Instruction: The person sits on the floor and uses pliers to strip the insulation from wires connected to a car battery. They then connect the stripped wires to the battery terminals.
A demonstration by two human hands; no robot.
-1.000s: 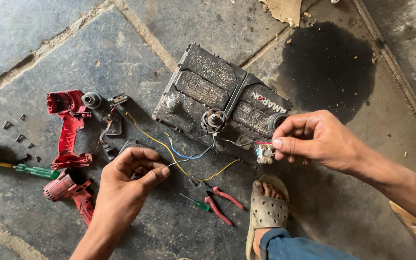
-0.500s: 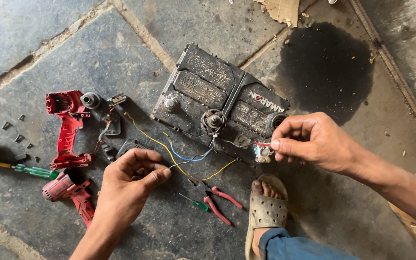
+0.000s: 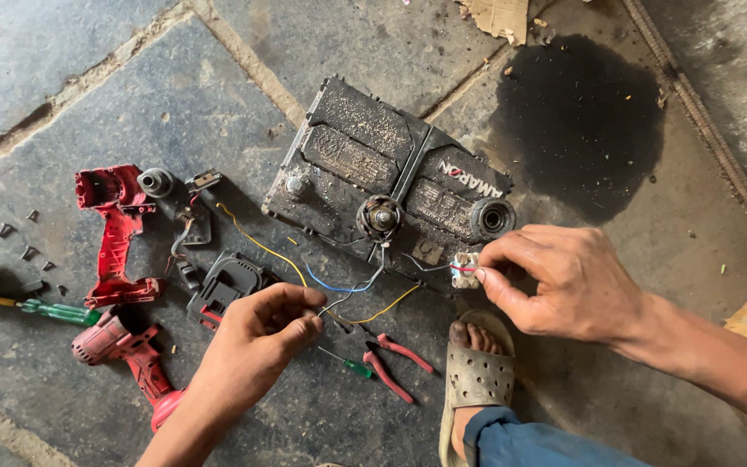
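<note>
Right hand (image 3: 577,281) pinches a small white connector block (image 3: 464,270) against the front edge of the black battery (image 3: 391,177), left hand (image 3: 265,333) closed on thin wires (image 3: 352,285) (pliers (image 3: 395,363) lying unused nearby).

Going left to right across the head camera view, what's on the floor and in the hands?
Green-handled screwdriver → red drill housing → left hand pinching thin wires → red-handled pliers → small white switch → right hand → dark stain.

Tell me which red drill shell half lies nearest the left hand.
The lower red shell half, just beside the left hand; the other half lies farther up.
</note>
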